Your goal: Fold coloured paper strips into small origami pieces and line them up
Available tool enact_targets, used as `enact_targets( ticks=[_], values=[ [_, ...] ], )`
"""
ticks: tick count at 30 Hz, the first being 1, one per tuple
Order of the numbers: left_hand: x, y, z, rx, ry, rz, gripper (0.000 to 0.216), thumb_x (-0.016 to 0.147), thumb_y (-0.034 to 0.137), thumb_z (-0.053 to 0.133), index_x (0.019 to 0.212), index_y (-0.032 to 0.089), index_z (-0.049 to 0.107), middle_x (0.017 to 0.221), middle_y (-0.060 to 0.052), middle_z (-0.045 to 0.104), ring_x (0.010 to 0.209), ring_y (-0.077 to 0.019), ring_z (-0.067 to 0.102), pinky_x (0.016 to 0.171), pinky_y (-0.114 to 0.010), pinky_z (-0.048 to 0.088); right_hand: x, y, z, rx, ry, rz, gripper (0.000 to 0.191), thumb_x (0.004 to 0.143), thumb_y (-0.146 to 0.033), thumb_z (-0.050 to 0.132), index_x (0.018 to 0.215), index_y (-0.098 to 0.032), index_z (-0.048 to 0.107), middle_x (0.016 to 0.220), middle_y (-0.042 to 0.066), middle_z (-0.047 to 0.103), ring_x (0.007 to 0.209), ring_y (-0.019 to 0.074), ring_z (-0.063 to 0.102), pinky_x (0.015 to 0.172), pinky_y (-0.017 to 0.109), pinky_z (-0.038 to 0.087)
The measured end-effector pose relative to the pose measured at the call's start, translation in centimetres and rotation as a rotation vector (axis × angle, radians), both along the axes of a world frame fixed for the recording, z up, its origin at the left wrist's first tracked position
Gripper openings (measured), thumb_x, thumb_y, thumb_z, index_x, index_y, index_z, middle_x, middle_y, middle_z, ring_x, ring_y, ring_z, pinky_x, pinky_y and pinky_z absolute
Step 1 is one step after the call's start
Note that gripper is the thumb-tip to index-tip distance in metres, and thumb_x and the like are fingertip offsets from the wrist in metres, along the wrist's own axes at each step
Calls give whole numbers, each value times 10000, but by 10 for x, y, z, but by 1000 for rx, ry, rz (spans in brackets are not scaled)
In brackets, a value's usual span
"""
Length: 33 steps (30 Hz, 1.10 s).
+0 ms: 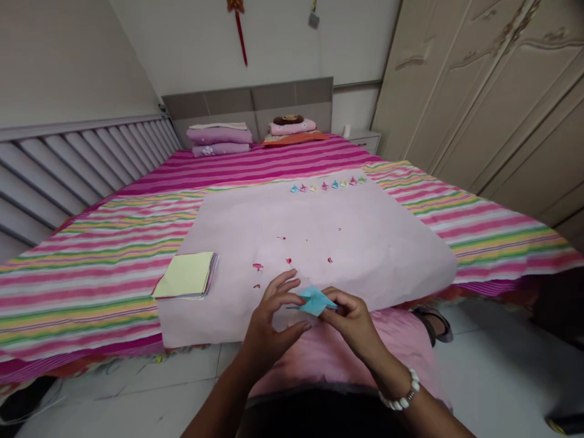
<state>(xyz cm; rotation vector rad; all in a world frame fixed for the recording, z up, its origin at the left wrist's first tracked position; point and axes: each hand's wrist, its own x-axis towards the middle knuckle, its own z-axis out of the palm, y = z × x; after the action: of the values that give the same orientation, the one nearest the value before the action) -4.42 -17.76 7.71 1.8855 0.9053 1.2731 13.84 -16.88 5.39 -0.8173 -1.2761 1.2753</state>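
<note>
A small light blue folded paper (314, 301) is held between both my hands just above the near edge of a large pale pink sheet (365, 243) spread on the bed. My left hand (271, 322) pinches the paper's left side with thumb and fingers. My right hand (351, 322), with a white bead bracelet on its wrist, pinches the right side. A stack of coloured square papers (187, 277) with a yellow one on top lies to the left of my hands. A row of several small folded paper figures (328, 184) stands along the sheet's far edge.
The bed carries a pink striped cover (114, 243). Small red paper scraps (258, 266) dot the pink sheet. Folded blankets (219, 140) and pillows (292, 129) lie by the headboard. A wardrobe (493, 91) stands at the right; a slatted rail (68, 164) runs on the left.
</note>
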Motion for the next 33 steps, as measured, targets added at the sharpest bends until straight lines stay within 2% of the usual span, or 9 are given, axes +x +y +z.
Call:
enact_targets(
  ticks=[2,7,10,15,18,21,28,33],
  values=[
    [-1,0,-2,-37,-18,-9,338,726,136,736,1008,250,589,1413,-97,407,1263,-276,465,1033,-463,393,0,0,0,1,2,0,24,737,-207,716,721,-191,707,713,10,634,664,149,555,612,260,417],
    [-2,2,-4,-109,-59,-3,408,723,141,737,1070,262,559,1426,-104,391,1218,-275,514,1016,-470,413,-1,-1,-1,10,-16,8,22,739,-211,715,737,-190,717,734,20,651,702,164,573,647,274,432],
    [-1,2,-1,-120,-41,-1,353,727,135,725,1034,242,588,1396,-106,434,1209,-267,521,1016,-448,414,-3,-1,-1,2,-27,12,38,743,-225,711,736,-188,717,731,24,655,700,169,575,652,282,440],
    [1,2,-4,-223,-62,23,233,733,154,707,952,199,641,1236,-112,601,1170,-264,548,993,-413,435,-4,-2,2,-31,-39,-9,112,720,-289,734,707,-182,705,686,18,640,649,161,558,605,275,447],
    [1,2,-8,-318,-97,72,183,721,189,724,894,186,667,1024,-80,702,963,-226,647,869,-348,507,-4,-4,4,-110,-48,-6,171,704,-334,749,700,-173,691,613,0,611,579,143,542,550,257,438],
    [3,2,-8,-367,-105,86,134,731,217,719,858,183,694,833,-36,721,796,-184,663,742,-284,529,-5,-6,6,-178,-51,-1,198,702,-349,755,705,-164,684,562,-10,607,538,132,546,537,246,431],
    [4,2,-3,-442,-230,39,188,746,247,697,919,184,734,921,-54,750,837,-199,673,757,-300,536,-8,-5,7,-219,-8,-15,269,718,-406,732,657,-159,646,485,-26,577,456,106,495,490,228,368],
    [1,6,-3,-531,-263,38,163,724,246,696,869,198,752,777,-32,742,678,-166,653,652,-282,541,-10,-1,9,-262,41,7,265,701,-395,743,647,-157,639,470,-28,567,453,107,488,499,230,367]
  ],
)
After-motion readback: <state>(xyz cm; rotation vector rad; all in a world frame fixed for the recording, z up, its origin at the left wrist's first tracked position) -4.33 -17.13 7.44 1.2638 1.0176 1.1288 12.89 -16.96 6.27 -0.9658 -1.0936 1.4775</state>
